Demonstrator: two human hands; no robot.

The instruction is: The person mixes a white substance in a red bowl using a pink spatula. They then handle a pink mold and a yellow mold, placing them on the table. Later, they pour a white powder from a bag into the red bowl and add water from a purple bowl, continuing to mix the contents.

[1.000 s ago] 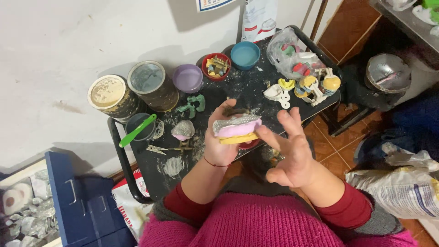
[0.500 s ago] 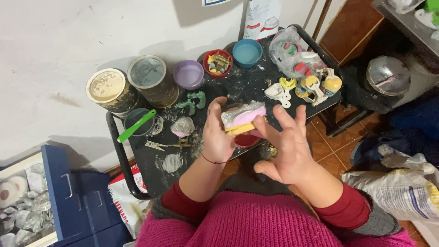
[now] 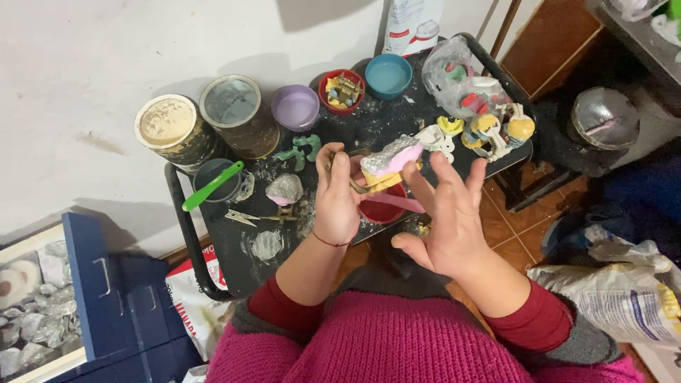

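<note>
My left hand (image 3: pixel 338 197) grips a yellow tray by its metal handle, and the tray carries a pink mould topped with grey-white plaster (image 3: pixel 392 157). My right hand (image 3: pixel 445 216) is spread open beside it, fingers apart, its fingertips next to the mould's right side. Both hover over a small black table (image 3: pixel 227 248). Directly under the mould sits a red bowl (image 3: pixel 383 207) with a pink spatula across it.
On the table stand two plaster-filled tins (image 3: pixel 167 126), a purple cup (image 3: pixel 296 108), a red cup of small parts (image 3: pixel 341 90), a blue bowl (image 3: pixel 389 74), a dark cup with a green spatula (image 3: pixel 211 186), a plastic bag of colourful trays (image 3: pixel 472 85). A blue box (image 3: pixel 106 298) sits on the left.
The mould in my left hand has tilted and lifted slightly. My right hand has drawn off it and opened, fingers spread beside it.
</note>
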